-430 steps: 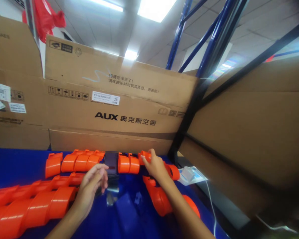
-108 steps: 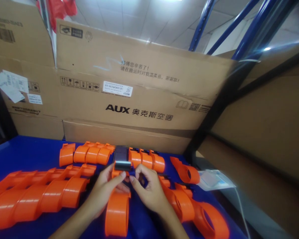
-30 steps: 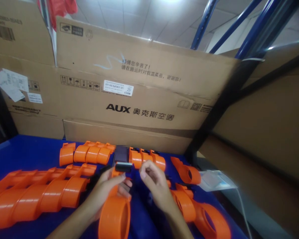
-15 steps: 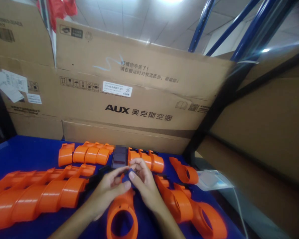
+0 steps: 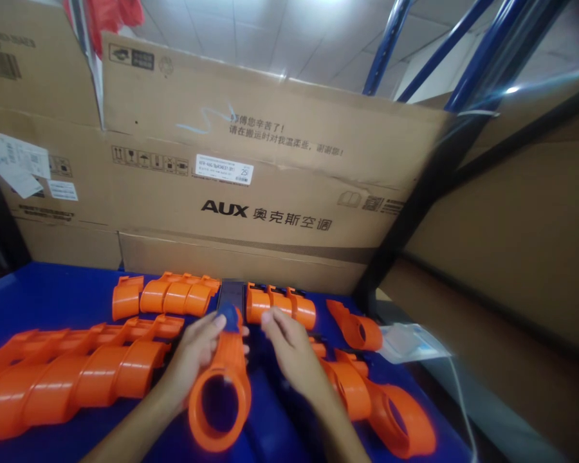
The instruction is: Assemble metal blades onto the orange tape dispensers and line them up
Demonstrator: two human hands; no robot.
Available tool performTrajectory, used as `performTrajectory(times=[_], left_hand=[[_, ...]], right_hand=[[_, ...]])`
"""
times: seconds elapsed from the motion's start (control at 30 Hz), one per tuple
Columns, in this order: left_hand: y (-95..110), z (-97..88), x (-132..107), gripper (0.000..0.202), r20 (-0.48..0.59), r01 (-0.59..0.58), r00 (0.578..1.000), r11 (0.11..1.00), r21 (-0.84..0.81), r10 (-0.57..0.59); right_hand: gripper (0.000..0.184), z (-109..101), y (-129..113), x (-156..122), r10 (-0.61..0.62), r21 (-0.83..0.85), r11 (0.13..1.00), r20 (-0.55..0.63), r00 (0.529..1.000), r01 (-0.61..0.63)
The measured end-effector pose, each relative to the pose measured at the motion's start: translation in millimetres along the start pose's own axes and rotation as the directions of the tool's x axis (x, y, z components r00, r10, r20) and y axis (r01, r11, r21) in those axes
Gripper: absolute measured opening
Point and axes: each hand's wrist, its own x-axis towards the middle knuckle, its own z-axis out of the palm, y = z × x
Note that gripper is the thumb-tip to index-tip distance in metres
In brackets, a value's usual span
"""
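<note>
My left hand (image 5: 193, 354) is closed round an orange plastic ring-shaped part (image 5: 220, 392), its round opening turned toward me. A small blue piece (image 5: 229, 316) sits at the part's far end by my left fingertips. My right hand (image 5: 289, 347) hovers just right of the part with its fingers loosely curled and nothing visible in them. A dark flat device (image 5: 232, 292) lies on the blue table (image 5: 53, 299) just beyond both hands.
Rows of orange parts lie on the left (image 5: 77, 373), at the back (image 5: 174, 296) and on the right (image 5: 367, 392). A large cardboard box (image 5: 251, 193) walls the back. A clear plastic bag (image 5: 408, 341) and a white cable lie at the right edge.
My right hand has let go and drawn away to the right. My left hand has tilted the orange part so its ring faces me more, and the blue piece now shows at its far end.
</note>
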Motion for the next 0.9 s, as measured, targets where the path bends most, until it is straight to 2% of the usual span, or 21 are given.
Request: performTrajectory(times=[0.07,0.13,0.2,0.33,0.43,0.53,0.63,0.77,0.83,0.9], left_hand=[[3,-5.4,2,0.057,-0.001,0.054,0.999,0.997,-0.051,-0.054],[8,-8.3,3,0.062,0.027,0.100,0.995,0.993,-0.069,-0.098],[10,-9.1,3,0.065,0.042,0.121,0.992,0.990,-0.076,-0.118],[7,-10.3,3,0.063,0.071,0.153,0.987,0.981,-0.117,-0.145],[2,-12.2,3,0.058,0.098,0.154,0.985,0.976,-0.154,-0.140],[0,-11.6,2,0.054,0.140,0.172,0.979,0.968,-0.181,-0.147],[0,-5.9,-4,0.050,0.168,0.178,0.974,0.970,-0.169,-0.149],[-5,3.4,-13,0.040,0.136,0.021,0.991,0.998,-0.051,-0.014],[-10,4.9,-15,0.037,0.086,-0.035,0.996,0.999,0.001,0.035],[-13,4.1,-15,0.036,0.057,-0.054,0.997,0.998,0.012,0.053]], right_hand=[[0.032,-12,2,-3,0.015,-0.277,0.961,0.076,0.997,0.007],[0.031,-19,2,-7,0.030,-0.433,0.901,0.138,0.990,0.033],[0.030,-22,-2,-12,0.027,-0.478,0.876,0.183,0.983,0.065],[0.022,-19,-7,-17,0.010,-0.464,0.878,0.268,0.963,0.120],[0.017,-18,-7,-17,0.026,-0.455,0.883,0.284,0.958,0.111],[0.017,-22,-3,-12,0.094,-0.396,0.918,0.275,0.957,0.024],[0.017,-24,3,-4,0.137,-0.266,0.960,0.166,0.977,-0.090],[0.023,-19,8,2,0.186,0.047,0.982,-0.052,0.981,-0.183],[0.029,-15,5,1,0.197,0.202,0.963,-0.088,0.977,-0.176],[0.032,-12,0,0,0.187,0.334,0.929,-0.060,0.981,-0.156]])
